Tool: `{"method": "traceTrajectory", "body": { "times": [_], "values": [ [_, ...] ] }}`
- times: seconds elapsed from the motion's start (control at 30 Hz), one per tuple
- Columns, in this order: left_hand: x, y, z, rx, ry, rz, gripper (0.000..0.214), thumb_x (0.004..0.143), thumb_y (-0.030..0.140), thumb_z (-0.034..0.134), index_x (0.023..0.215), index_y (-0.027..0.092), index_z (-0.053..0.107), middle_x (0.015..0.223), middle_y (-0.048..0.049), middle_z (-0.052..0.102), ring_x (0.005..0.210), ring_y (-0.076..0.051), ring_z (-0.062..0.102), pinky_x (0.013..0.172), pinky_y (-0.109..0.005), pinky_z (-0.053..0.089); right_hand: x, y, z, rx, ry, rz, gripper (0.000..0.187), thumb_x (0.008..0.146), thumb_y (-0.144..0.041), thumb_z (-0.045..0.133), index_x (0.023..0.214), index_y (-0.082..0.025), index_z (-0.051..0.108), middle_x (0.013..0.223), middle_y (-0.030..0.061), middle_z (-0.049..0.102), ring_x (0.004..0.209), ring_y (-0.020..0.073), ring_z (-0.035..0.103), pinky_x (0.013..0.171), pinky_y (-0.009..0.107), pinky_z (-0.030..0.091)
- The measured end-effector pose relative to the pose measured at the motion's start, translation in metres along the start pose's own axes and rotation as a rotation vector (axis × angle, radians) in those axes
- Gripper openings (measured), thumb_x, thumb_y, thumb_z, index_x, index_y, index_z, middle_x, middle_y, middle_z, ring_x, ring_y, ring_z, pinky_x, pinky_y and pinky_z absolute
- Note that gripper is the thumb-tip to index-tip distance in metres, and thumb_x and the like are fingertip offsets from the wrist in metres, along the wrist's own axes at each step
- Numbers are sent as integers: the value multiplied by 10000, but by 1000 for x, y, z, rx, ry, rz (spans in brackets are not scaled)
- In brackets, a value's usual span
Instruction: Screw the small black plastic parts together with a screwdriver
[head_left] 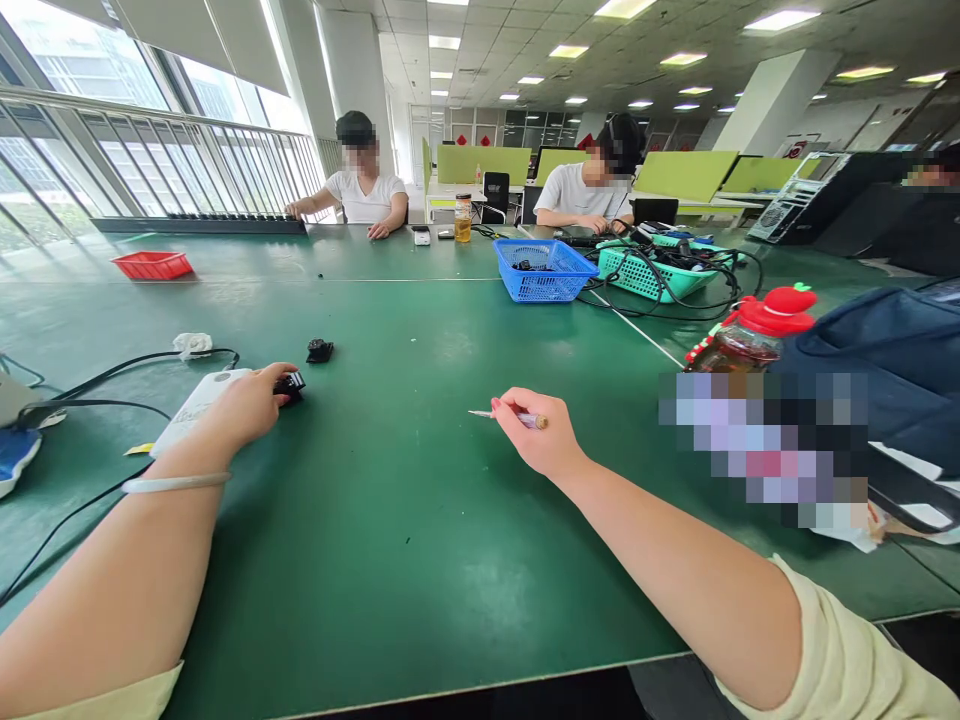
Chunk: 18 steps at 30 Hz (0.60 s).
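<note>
My left hand [244,405] rests on the green table [420,520] with its fingers closed on a small black part [291,386]. Beside it lies a white flat device [196,405], partly under my wrist. A second small black part [319,350] sits just beyond, apart from my hand. My right hand [534,440] is closed in a pinch on a thin screwdriver [510,415] whose metal tip points left, held just above the table.
A blue basket [544,270] and a teal basket [649,270] full of cables stand at the back right; a red tray [152,264] at the back left. A red-capped bottle [750,335] and dark bag [892,370] sit right. Cables [112,372] run at left. Two people sit across.
</note>
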<state>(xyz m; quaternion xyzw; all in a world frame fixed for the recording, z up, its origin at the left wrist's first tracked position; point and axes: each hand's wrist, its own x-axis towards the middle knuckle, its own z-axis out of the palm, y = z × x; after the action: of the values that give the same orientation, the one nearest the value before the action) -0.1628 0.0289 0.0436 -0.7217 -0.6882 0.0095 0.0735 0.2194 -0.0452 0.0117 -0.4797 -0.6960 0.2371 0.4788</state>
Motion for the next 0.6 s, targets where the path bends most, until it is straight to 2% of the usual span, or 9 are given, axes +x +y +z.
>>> {"method": "traceTrajectory", "body": {
  "times": [0.23,0.37,0.43,0.53,0.6],
  "values": [
    [-1,6,-4,-10,-27,8,559,901,282,393,1454,193,386,1023,-105,708,875,-274,626,693,-291,408,0,1,1,17,-6,3,351,886,-393,521,592,-202,522,526,-37,436,501,103,377,497,252,290],
    [3,4,3,-54,-20,-2,617,876,366,479,1448,167,366,1117,-123,689,982,-287,617,761,-311,431,0,0,1,12,-3,5,352,887,-383,525,586,-199,524,520,-35,440,496,100,376,489,249,296],
    [3,3,4,-81,-16,-43,593,889,382,466,1428,151,382,1154,-138,673,1028,-297,608,797,-333,437,0,0,1,17,17,-4,329,884,-377,541,606,-200,549,534,-30,481,505,102,406,494,244,317],
    [0,11,0,-110,9,-110,546,901,381,455,1387,134,430,1144,-160,665,1052,-321,606,843,-380,440,0,0,2,6,50,-65,205,865,-371,594,750,-212,649,675,-1,619,581,119,510,543,243,390],
    [-6,29,-6,-153,82,-88,536,877,366,501,1354,125,469,1124,-165,670,1088,-338,592,904,-410,427,-1,-1,4,-32,38,-121,154,837,-363,641,900,-229,684,817,21,673,618,125,540,563,246,425]
  ]
}}
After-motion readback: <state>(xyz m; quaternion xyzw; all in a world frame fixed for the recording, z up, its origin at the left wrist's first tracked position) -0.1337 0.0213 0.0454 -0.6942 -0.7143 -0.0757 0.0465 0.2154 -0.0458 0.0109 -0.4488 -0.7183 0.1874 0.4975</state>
